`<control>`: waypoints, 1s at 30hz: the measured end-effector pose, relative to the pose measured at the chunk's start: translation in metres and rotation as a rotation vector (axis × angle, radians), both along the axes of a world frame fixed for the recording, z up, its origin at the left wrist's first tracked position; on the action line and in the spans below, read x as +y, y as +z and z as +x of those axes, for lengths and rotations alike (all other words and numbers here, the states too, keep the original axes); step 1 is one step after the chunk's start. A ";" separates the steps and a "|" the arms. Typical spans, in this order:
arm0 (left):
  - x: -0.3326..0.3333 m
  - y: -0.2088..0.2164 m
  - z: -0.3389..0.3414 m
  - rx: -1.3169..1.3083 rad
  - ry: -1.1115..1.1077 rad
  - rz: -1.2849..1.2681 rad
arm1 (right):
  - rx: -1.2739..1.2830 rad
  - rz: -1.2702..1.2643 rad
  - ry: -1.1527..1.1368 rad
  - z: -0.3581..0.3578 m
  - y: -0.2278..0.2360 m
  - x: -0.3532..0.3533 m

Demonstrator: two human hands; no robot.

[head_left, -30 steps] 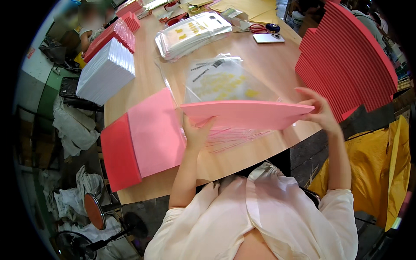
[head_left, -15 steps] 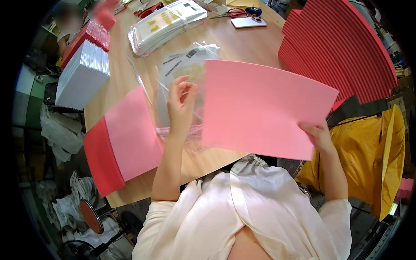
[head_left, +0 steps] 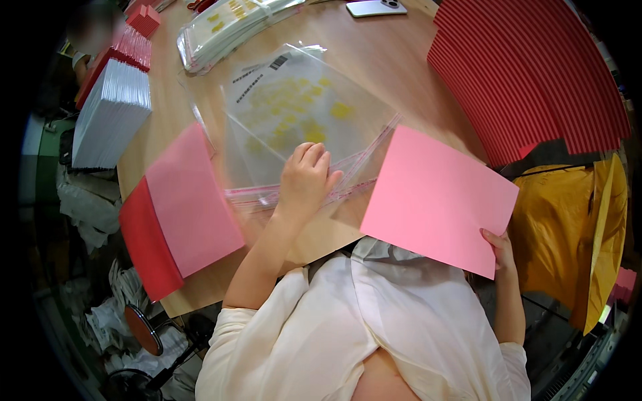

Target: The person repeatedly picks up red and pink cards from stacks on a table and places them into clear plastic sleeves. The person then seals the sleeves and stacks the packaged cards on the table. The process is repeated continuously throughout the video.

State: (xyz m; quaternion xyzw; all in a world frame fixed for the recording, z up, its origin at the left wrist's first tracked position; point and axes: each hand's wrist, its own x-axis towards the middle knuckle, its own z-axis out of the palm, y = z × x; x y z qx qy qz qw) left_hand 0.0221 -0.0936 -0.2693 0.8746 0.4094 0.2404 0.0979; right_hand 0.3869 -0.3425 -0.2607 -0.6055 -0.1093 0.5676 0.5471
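My right hand [head_left: 498, 248] grips the lower right corner of a pink sheet or folder [head_left: 441, 197], thumb on top, tilted over the table's near edge. Over the near edge of a clear plastic bag [head_left: 348, 127] is my left hand [head_left: 306, 175], its fingers bent and drawn together at the pink-striped flap; the fingertips are partly hidden. That bag lies askew on more clear bags with yellow print. To the left rests a pink sheet [head_left: 194, 207] overlapping a red one [head_left: 150, 240].
A bundle of printed plastic bags [head_left: 231, 30] and a white phone [head_left: 376, 8] lie farther back. Tall stacks of red folders [head_left: 528, 80] stand at right, white ones [head_left: 114, 117] at left. A yellow sack [head_left: 558, 240] hangs beside the table; a person sits at far left.
My left hand has come down from the air to the bag's flap edge. My right hand has carried the pink sheet right and toward me, uncovering the bags.
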 end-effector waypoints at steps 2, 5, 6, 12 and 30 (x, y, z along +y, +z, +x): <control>-0.002 -0.004 0.005 0.047 0.019 -0.017 | 0.010 -0.005 0.024 -0.001 -0.003 0.003; -0.005 -0.010 0.009 0.116 0.069 -0.058 | 0.028 -0.041 0.067 -0.004 -0.002 0.011; -0.005 -0.010 0.009 0.129 0.080 -0.069 | 0.029 -0.035 0.069 -0.007 -0.002 0.014; -0.006 -0.007 0.015 0.261 0.136 -0.068 | 0.059 -0.039 0.119 -0.018 -0.003 0.026; -0.009 -0.009 0.019 0.176 0.146 -0.051 | 0.140 -0.061 0.131 -0.021 -0.014 0.013</control>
